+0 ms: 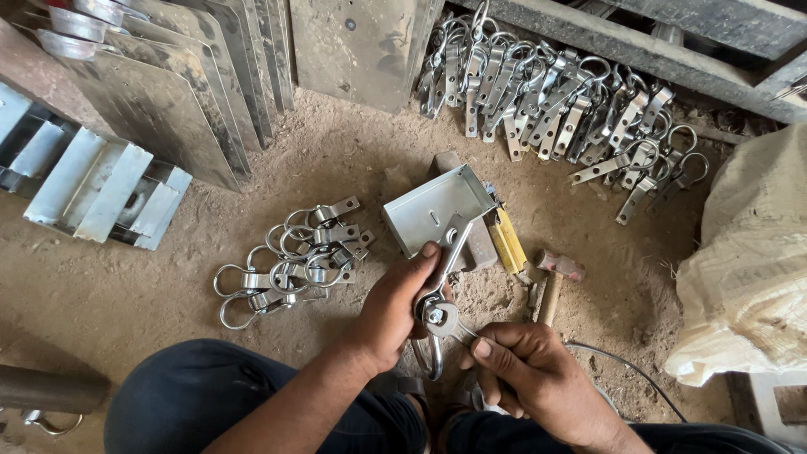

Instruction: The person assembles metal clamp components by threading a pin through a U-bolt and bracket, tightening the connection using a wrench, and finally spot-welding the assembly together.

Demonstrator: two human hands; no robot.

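My left hand (391, 311) grips a metal strap clamp with a ring (445, 269), thumb pressed along its flat strap. My right hand (534, 374) holds a small spanner (454, 324) whose head sits on the clamp's bolt. The clamp's ring hangs down between my hands. Behind the clamp lies an open galvanised metal box (433, 210) on the dirt floor. My knees in dark trousers show at the bottom.
A small heap of ring clamps (290, 261) lies left of my hands; a large pile of ring clamps (555, 105) lies at the back. A hammer (555, 282) and a yellow-handled tool (507, 240) rest to the right. Metal sheets (193, 92), folded channels (101, 189) and a white sack (752, 261) surround them.
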